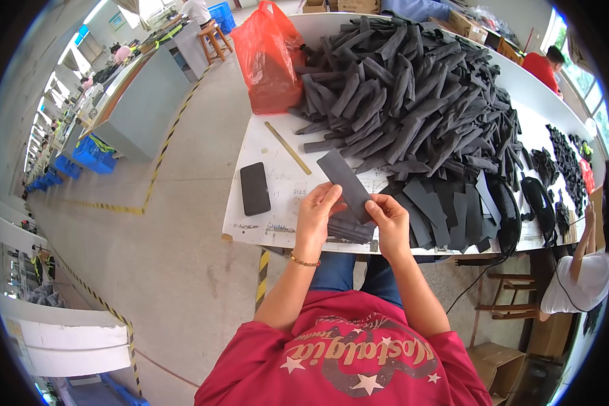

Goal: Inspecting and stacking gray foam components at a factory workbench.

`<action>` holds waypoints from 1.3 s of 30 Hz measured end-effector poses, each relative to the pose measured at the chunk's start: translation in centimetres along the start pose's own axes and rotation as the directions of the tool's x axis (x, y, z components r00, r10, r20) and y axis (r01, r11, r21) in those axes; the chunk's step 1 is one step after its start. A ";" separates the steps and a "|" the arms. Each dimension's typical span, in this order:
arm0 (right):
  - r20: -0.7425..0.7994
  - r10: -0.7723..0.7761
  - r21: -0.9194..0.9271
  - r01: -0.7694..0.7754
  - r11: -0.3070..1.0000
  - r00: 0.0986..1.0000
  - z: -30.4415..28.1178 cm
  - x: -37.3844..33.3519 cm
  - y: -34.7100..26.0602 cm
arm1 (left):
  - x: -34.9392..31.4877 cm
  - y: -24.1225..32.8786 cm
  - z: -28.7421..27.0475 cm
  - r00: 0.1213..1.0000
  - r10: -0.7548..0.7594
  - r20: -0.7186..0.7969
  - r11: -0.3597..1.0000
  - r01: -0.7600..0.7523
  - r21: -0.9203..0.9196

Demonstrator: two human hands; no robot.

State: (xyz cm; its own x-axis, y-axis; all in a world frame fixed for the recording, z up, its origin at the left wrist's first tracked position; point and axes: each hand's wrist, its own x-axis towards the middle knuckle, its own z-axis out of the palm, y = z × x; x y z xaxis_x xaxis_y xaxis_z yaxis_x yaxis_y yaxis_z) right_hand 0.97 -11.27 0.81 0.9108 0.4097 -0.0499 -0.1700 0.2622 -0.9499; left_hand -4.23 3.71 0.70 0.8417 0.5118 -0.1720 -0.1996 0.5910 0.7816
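Note:
Between my hands is a flat, dark grey rectangular piece (345, 183), tilted above the white table (250, 145). My left hand (317, 208) pinches its left edge, thumb on top. The lower right end is gripped by my right hand (391, 220), its thumb lying near the corner. Under my hands, a stack of similar dark pieces (350, 231) sits at the table's front edge, partly hidden. More flat dark strips (443, 213) lie spread to the right. Behind them rises a large heap of folded dark grey fabric pieces (399, 88).
Left of my hands lie a black phone (255, 189) and a narrow yellowish strip (287, 147). A red plastic bag (267, 61) stands at the far left corner. Black curved items (509, 213) hang over the front edge at right. Another person (578, 281) sits on the right.

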 end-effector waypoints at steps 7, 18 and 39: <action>-0.008 -0.009 -0.128 0.008 0.992 1.000 -0.2 0.5 0.5 | -0.2 0.3 -0.1 0.998 0.050 0.042 0.995 -0.053 0.079; 0.068 -0.002 -0.242 0.018 0.970 0.998 -0.2 1.6 -0.5 | -1.2 -1.3 -1.2 0.978 -0.117 0.174 0.982 0.087 0.170; 0.075 -0.433 -0.981 0.145 0.130 0.898 -9.6 1.7 1.0 | 11.4 -0.1 -1.8 0.929 0.327 0.173 0.594 -0.344 0.727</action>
State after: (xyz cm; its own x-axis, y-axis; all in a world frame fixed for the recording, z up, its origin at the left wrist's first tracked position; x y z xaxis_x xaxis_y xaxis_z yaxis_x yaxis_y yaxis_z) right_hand 5.96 -18.64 -3.19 0.8635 0.3200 0.3899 0.4787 -0.7637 -0.4331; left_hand 4.47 10.57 -2.45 0.8036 0.5607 0.1994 -0.0437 -0.2786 0.9594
